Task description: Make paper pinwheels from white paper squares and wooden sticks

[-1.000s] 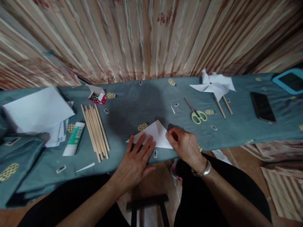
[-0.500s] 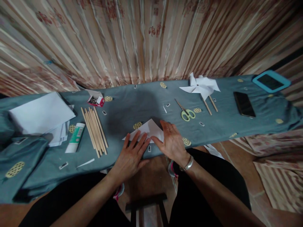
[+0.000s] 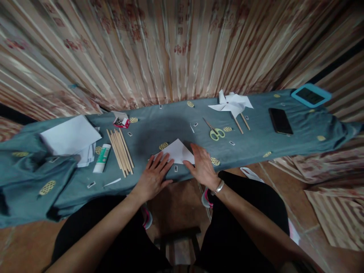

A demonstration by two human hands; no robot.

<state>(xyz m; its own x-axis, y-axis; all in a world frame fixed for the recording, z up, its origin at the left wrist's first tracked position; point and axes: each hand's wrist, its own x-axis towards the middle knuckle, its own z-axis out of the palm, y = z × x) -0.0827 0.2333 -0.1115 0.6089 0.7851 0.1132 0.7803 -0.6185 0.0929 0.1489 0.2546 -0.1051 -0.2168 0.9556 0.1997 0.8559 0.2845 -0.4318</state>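
Observation:
A white sheet of paper folded into a triangle point(image 3: 179, 151) lies on the cloth-covered table close to me, its peak pointing away. My left hand point(image 3: 155, 174) presses on its left part with the fingers spread flat. On the right corner rests my right hand point(image 3: 203, 167), fingers stretched out, the thumb apart along the near folded edge. A bracelet circles my right wrist. Palm and fingers hide both side corners of the paper.
To the left are wooden sticks point(image 3: 121, 151), a glue stick point(image 3: 102, 158), a small red box point(image 3: 121, 120) of metal bits and white paper sheets point(image 3: 69, 134). Scissors point(image 3: 214, 132), paper pinwheels point(image 3: 234, 104), a phone point(image 3: 280, 121) and a blue-framed device point(image 3: 311, 94) lie right.
My view has shifted slightly, so the table's things appear moved. My left hand has slid a little toward the triangle's left corner; my right hand stays on the right corner.

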